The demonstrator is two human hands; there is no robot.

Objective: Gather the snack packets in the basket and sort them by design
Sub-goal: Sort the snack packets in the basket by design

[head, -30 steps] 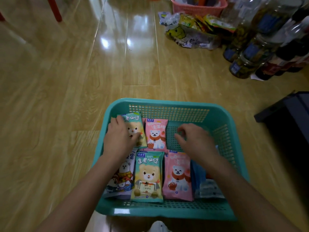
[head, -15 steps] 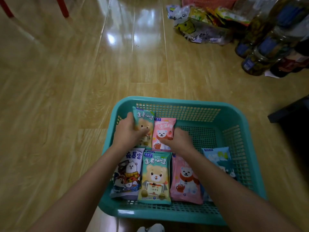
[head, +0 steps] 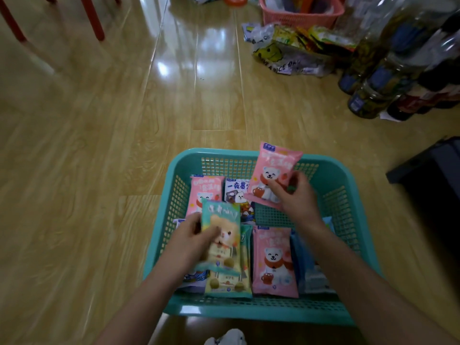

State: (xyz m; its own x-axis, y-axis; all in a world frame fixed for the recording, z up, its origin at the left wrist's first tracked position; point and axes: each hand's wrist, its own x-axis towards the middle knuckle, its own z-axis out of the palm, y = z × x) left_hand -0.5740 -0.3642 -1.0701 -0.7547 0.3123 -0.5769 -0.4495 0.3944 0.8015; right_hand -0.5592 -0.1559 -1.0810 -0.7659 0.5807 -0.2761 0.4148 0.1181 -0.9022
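Observation:
A teal basket (head: pixel 331 170) sits on the wooden floor with snack packets inside. My left hand (head: pixel 189 239) grips a green bear packet (head: pixel 221 232), lifted over the front row. My right hand (head: pixel 296 197) holds a pink bear packet (head: pixel 271 170) raised near the back rim. Lying in the basket are a pink packet (head: pixel 202 192) at the back left, a white-and-blue packet (head: pixel 237 192) beside it, another green packet (head: pixel 229 285) in front, a pink packet (head: pixel 272 260) and a blue packet (head: pixel 306 267) at the front right.
A pile of other snack bags (head: pixel 286 53) lies at the back right before a pink basket (head: pixel 301 16). Several bottles (head: pixel 380 78) stand on the right, a dark box (head: pixel 433 168) beyond the teal basket. Red chair legs (head: pixel 94 18) stand back left.
Both hands have lifted their packets off the back row: the left pulled the green one toward me, the right raised the pink one up and to the right. A pink and a white-blue packet now show beneath.

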